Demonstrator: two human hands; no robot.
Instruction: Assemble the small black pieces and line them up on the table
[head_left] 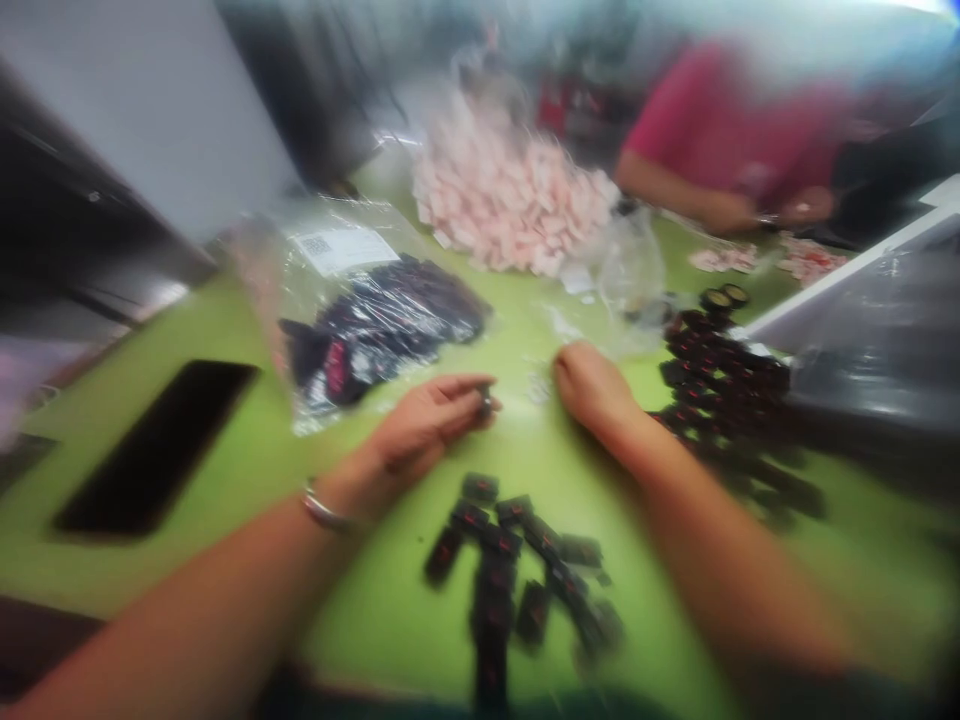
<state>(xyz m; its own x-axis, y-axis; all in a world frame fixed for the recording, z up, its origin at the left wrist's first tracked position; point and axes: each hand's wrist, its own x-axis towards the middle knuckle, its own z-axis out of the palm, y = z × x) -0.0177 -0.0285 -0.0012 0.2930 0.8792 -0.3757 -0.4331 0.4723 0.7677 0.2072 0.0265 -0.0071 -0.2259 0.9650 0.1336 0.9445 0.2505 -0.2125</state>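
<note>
My left hand (431,425) is over the middle of the green table (390,590), thumb and fingers closed on a small dark part (486,399). To its right my right hand (592,388) is curled shut, its fingertips turned away, so anything inside is hidden. Just left of that hand lie some small clear pieces (538,382), too blurred to name. Nearer to me, between my forearms, several small black blocks with reddish marks (495,545) are loosely scattered. A larger heap of similar black blocks (712,375) lies beyond my right forearm.
A clear bag of dark parts (397,310) with a white label lies at the left, near a flat black rectangle (157,450). Behind are a big pile of pale pink pieces (517,205) and a crumpled clear bag (630,265). Across the table sits a person in pink (735,130).
</note>
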